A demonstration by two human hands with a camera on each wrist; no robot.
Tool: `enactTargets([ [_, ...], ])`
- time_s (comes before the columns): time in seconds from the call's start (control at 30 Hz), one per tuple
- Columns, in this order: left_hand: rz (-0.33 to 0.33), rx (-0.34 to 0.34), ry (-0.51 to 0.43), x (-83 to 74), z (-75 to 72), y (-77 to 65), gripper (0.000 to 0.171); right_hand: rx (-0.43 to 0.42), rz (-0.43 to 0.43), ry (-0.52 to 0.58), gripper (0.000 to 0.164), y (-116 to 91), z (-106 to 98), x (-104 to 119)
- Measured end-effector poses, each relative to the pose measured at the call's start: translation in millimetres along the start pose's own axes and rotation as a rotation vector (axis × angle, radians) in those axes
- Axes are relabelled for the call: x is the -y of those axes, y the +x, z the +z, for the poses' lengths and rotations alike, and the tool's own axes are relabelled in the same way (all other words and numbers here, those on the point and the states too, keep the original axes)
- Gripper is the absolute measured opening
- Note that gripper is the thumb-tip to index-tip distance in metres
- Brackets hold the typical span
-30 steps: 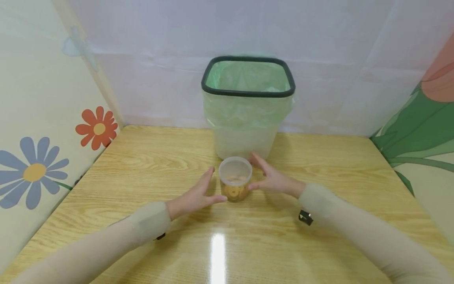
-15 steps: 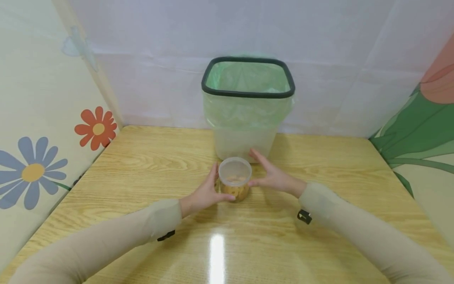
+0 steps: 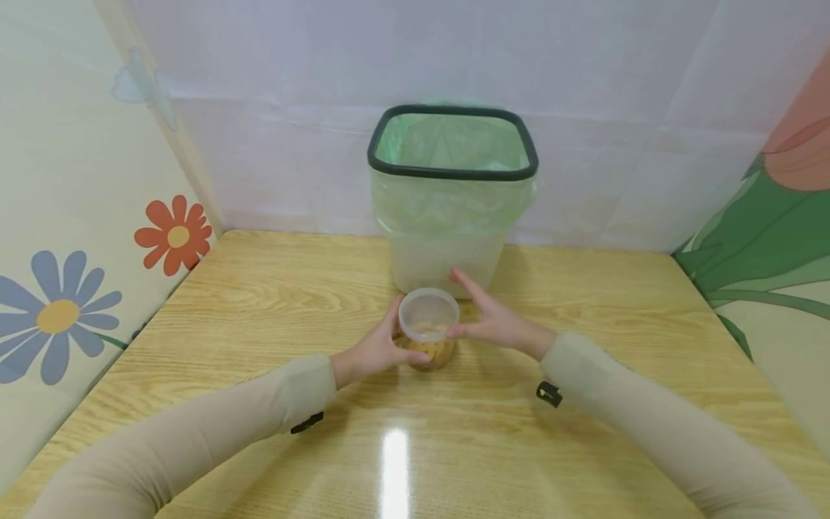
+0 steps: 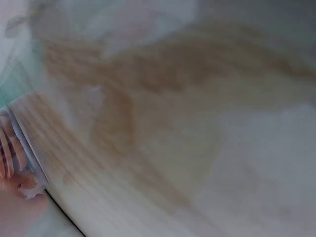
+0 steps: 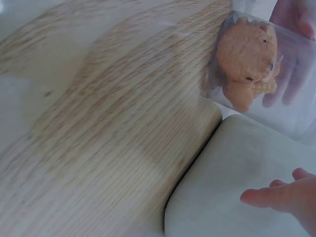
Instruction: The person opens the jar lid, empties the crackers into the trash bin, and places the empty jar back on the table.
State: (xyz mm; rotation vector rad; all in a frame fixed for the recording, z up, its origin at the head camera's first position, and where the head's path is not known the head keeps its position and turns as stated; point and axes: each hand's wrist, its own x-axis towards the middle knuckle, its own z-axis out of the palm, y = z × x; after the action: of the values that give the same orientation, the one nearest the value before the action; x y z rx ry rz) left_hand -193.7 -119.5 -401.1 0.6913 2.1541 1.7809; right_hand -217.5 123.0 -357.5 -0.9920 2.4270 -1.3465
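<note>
A clear plastic jar (image 3: 430, 310) with a whitish round top stands upright at the middle of the table. Cookies (image 3: 434, 353) lie in its lower part; the right wrist view shows them closer, as round cookies (image 5: 247, 52) seen through the wall. My left hand (image 3: 372, 351) grips the jar from the left, its thumb across the near side and its fingers round the back. On the other side is my right hand (image 3: 502, 324), with its thumb at the jar's upper rim. Its straight fingers (image 5: 269, 197) reach out beside the bin, apart from the jar.
Right behind the jar rises a whitish trash bin (image 3: 447, 259) with a dark rim (image 3: 454, 173) and a green liner bag (image 3: 447, 205). A wood-grain table (image 3: 292, 288) carries both. Flower-printed panels flank it, and a pale sheet (image 3: 292, 144) hangs behind.
My left hand has moved right and taken hold of the jar. The right hand has shifted slightly left, bringing its thumb over the jar's rim. The jar and bin stay in place.
</note>
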Motion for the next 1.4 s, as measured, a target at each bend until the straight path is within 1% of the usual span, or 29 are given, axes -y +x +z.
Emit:
enactTargets([
  [0.17,-0.008,-0.014,0.013,1.4,-2.4,0.0,0.095,0.015,0.017,-0.003,0.115,5,4,6],
  [0.3,-0.030,-0.020,0.025,2.1,-2.6,-0.6,0.090,0.024,0.010,-0.045,0.107,11,11,12],
  [0.33,-0.037,-0.024,0.025,2.2,-2.3,-0.7,0.089,0.024,-0.002,-0.072,0.105,13,13,14],
  [0.43,-0.065,-0.040,0.024,3.0,-1.8,-1.5,0.089,0.025,-0.052,-0.209,0.097,17,19,17],
  [0.5,-0.073,-0.040,0.025,3.4,-2.4,-2.4,0.088,0.020,-0.093,-0.309,0.091,20,23,19],
  [0.57,-0.070,-0.031,0.027,3.2,-3.3,-2.5,0.088,0.020,-0.108,-0.390,0.087,23,26,21],
  [0.73,-0.035,0.010,0.032,1.1,-3.4,-0.9,0.089,0.028,-0.108,-0.511,0.082,29,30,25],
  [0.83,-0.030,0.034,0.020,-0.9,-1.6,-0.9,0.093,0.027,-0.131,-0.587,0.082,31,32,26],
  [0.93,-0.028,0.043,0.007,-2.0,0.5,0.0,0.098,0.031,-0.147,-0.625,0.082,31,34,28],
  [1.07,-0.031,0.033,-0.001,-3.0,2.5,3.0,0.103,0.050,-0.156,-0.666,0.077,32,37,27],
  [1.17,-0.039,0.034,-0.003,-3.1,1.9,4.4,0.102,0.051,-0.176,-0.710,0.072,33,39,25],
  [1.23,-0.046,0.049,-0.009,-2.5,1.0,5.2,0.099,0.038,-0.203,-0.736,0.068,33,40,23],
  [1.4,-0.065,0.077,0.004,-0.5,-2.2,5.8,0.097,0.010,-0.254,-0.744,0.059,34,41,20],
])
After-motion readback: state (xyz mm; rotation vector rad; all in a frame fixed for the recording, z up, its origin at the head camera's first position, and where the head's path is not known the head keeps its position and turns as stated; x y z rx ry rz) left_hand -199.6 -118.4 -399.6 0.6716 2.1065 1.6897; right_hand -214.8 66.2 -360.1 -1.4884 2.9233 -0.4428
